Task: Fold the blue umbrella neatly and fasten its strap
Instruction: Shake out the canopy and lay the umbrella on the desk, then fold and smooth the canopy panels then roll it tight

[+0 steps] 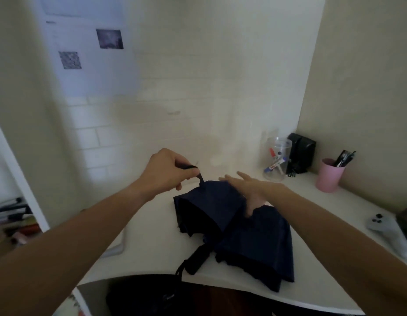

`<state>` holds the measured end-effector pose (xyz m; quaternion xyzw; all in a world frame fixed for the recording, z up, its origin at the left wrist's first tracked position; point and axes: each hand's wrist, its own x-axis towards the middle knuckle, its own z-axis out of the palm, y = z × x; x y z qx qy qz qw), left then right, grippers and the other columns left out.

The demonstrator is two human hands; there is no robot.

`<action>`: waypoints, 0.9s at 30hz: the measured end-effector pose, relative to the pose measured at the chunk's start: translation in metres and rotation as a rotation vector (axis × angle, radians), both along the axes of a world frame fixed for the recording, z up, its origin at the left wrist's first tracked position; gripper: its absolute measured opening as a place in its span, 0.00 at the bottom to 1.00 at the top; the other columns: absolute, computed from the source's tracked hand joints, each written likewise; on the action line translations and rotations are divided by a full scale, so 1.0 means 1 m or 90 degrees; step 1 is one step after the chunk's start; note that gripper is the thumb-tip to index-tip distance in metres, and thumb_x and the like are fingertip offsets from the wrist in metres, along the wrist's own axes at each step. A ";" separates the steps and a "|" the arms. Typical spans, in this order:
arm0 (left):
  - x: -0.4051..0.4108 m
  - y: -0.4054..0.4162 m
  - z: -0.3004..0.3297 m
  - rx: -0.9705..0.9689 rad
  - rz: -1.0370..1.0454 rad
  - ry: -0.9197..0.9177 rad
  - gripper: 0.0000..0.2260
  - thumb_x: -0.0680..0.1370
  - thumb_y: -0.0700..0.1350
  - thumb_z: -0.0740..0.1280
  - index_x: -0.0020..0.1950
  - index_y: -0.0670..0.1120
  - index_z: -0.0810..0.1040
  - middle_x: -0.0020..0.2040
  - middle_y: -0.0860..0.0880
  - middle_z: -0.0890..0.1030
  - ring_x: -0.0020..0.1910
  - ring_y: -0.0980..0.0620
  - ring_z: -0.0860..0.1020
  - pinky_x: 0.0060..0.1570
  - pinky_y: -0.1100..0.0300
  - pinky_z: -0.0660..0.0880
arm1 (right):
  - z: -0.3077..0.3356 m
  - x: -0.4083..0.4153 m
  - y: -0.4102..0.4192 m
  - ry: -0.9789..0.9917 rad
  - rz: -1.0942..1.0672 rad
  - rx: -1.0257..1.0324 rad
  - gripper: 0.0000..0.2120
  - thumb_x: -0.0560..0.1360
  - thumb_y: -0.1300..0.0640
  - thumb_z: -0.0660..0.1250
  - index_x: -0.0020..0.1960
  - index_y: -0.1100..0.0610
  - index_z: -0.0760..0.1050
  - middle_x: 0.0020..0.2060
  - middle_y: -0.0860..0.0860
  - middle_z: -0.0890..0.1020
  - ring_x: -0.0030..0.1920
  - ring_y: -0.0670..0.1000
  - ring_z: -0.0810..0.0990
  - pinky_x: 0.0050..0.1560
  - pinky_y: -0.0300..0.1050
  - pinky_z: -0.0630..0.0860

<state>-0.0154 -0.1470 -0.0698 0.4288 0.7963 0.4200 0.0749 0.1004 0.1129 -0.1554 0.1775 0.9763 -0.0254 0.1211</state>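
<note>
A dark blue collapsed umbrella (pixel 239 233) lies loosely bunched on the white desk (pixel 152 242), its black handle (pixel 199 258) pointing toward me with a wrist cord hanging over the desk edge. My left hand (pixel 168 169) pinches the dark strap (pixel 198 175) and pulls it up and away from the canopy's far end. My right hand (pixel 250 190) lies flat with fingers spread, pressing on top of the canopy folds; part of the palm is hidden by fabric.
At the back right stand a clear jar of markers (pixel 276 158), a black box (pixel 301 151) and a pink pen cup (pixel 329 174). A pale game controller (pixel 389 231) lies at the right edge. Shelves with clutter (pixel 13 220) are on the left.
</note>
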 end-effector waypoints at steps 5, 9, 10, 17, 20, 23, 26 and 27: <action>-0.009 -0.007 -0.006 -0.066 -0.023 0.012 0.04 0.76 0.46 0.76 0.42 0.48 0.88 0.24 0.58 0.79 0.24 0.56 0.78 0.23 0.69 0.68 | -0.030 -0.050 -0.024 -0.228 0.114 0.084 0.49 0.63 0.58 0.83 0.77 0.50 0.60 0.69 0.55 0.74 0.71 0.57 0.72 0.64 0.49 0.73; -0.017 -0.010 -0.013 -0.071 -0.006 0.007 0.07 0.78 0.47 0.74 0.41 0.47 0.86 0.27 0.55 0.81 0.26 0.56 0.80 0.26 0.61 0.73 | -0.029 -0.040 -0.024 -0.198 0.116 0.092 0.29 0.65 0.55 0.79 0.64 0.50 0.73 0.59 0.53 0.79 0.59 0.57 0.80 0.60 0.52 0.77; -0.017 -0.010 -0.012 -0.056 -0.003 0.007 0.08 0.78 0.48 0.73 0.41 0.46 0.86 0.29 0.53 0.82 0.26 0.55 0.80 0.27 0.60 0.74 | -0.026 -0.035 -0.021 -0.185 0.102 0.107 0.26 0.66 0.53 0.78 0.61 0.49 0.74 0.57 0.52 0.80 0.57 0.57 0.80 0.58 0.52 0.78; 0.003 -0.005 0.006 0.157 -0.042 0.039 0.03 0.78 0.48 0.75 0.46 0.52 0.89 0.34 0.48 0.86 0.26 0.55 0.80 0.27 0.65 0.74 | -0.032 -0.024 -0.006 0.357 -0.035 0.434 0.27 0.63 0.52 0.74 0.60 0.55 0.73 0.50 0.56 0.78 0.49 0.61 0.74 0.49 0.56 0.68; 0.018 -0.005 -0.021 0.146 -0.064 0.046 0.05 0.79 0.47 0.73 0.51 0.54 0.88 0.32 0.50 0.85 0.23 0.58 0.78 0.28 0.70 0.72 | -0.038 -0.035 -0.008 0.455 -0.111 0.450 0.21 0.64 0.59 0.73 0.55 0.57 0.72 0.47 0.56 0.75 0.45 0.60 0.72 0.45 0.53 0.66; 0.028 -0.005 -0.055 0.124 -0.079 0.024 0.08 0.80 0.46 0.72 0.57 0.51 0.88 0.36 0.57 0.86 0.24 0.60 0.79 0.30 0.71 0.72 | -0.052 -0.043 -0.014 0.459 -0.156 0.397 0.21 0.63 0.62 0.75 0.53 0.57 0.71 0.46 0.56 0.75 0.44 0.59 0.73 0.43 0.51 0.68; 0.033 -0.008 -0.076 0.124 -0.074 -0.004 0.08 0.79 0.45 0.74 0.56 0.50 0.88 0.31 0.62 0.82 0.25 0.62 0.79 0.32 0.72 0.73 | -0.067 -0.036 -0.021 0.420 -0.192 0.323 0.29 0.59 0.59 0.78 0.59 0.56 0.73 0.49 0.56 0.77 0.47 0.60 0.76 0.45 0.52 0.73; 0.035 -0.011 -0.081 0.126 -0.072 -0.004 0.07 0.78 0.44 0.74 0.55 0.51 0.88 0.31 0.62 0.82 0.26 0.63 0.80 0.33 0.72 0.73 | -0.068 -0.028 -0.025 0.427 -0.207 0.289 0.32 0.59 0.58 0.78 0.62 0.56 0.73 0.51 0.57 0.78 0.49 0.61 0.77 0.47 0.52 0.75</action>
